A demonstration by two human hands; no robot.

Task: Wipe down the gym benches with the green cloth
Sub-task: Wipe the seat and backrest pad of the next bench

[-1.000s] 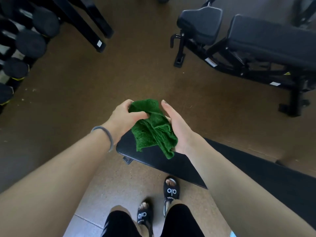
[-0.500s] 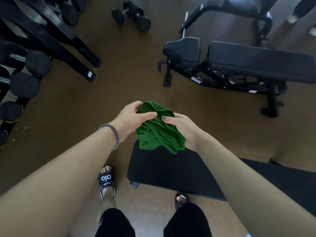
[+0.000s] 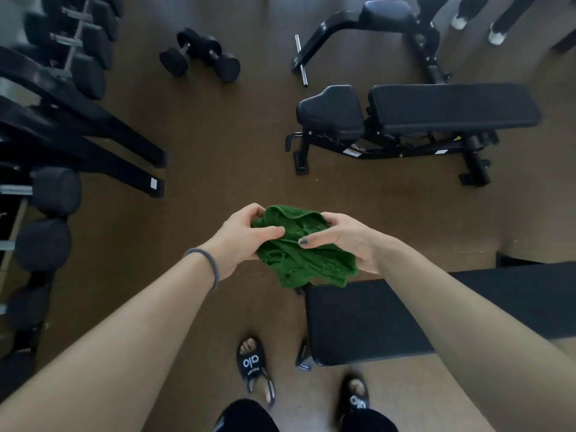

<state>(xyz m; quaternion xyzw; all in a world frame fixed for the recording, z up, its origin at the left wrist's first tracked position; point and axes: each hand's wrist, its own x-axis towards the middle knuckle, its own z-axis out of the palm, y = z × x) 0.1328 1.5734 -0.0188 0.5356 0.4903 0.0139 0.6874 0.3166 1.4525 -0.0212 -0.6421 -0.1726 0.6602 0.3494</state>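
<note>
At the centre of the frame the left hand and right hand each grip the bunched green cloth, held in the air between them. The nearest bench lies just below and to the lower right, its long axis running out to the right edge, so the right hand is the nearer. A second bench stands well apart at upper right.

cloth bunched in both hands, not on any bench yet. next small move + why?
Probably lower the green cloth onto the near bench pad just below it. Both the left hand and right hand grip the cloth in the air, crumpled, touching no pad. That pad is closest; the adjustable bench stands farther off across the floor.
</note>
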